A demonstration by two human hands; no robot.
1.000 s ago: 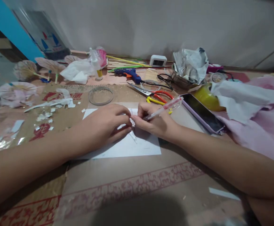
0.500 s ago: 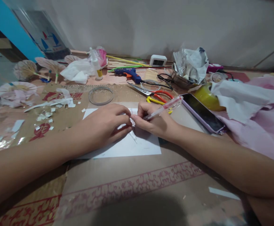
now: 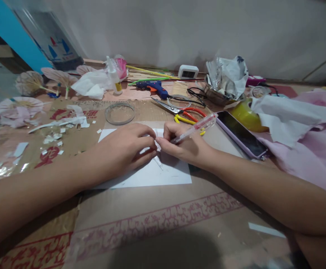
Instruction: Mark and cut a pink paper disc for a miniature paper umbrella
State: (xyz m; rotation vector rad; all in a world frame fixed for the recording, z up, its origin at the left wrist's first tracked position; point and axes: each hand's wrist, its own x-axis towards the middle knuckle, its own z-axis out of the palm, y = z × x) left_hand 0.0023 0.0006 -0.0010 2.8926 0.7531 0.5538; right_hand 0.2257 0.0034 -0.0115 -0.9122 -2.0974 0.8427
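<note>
My right hand [image 3: 183, 144] is closed around a clear pen [image 3: 199, 127] with red inside its barrel. The pen slants up to the right, and its writing end is hidden behind my fingers. My left hand [image 3: 133, 149] lies over a white sheet of paper [image 3: 140, 180], fingers curled inward and their tips nearly touching my right thumb. Whatever those fingertips grip is too small to make out. Between the hands, a thin, pale pointed piece [image 3: 158, 163] shows on the sheet; its upper part is hidden.
Beyond the hands lie scissors [image 3: 170, 107], a tape ring [image 3: 120, 113] and a blue glue gun [image 3: 153, 88]. To the right are a phone [image 3: 239, 133] and pink cloth [image 3: 311, 157]. Paper scraps [image 3: 52, 138] are scattered at left on the cardboard [image 3: 151, 205].
</note>
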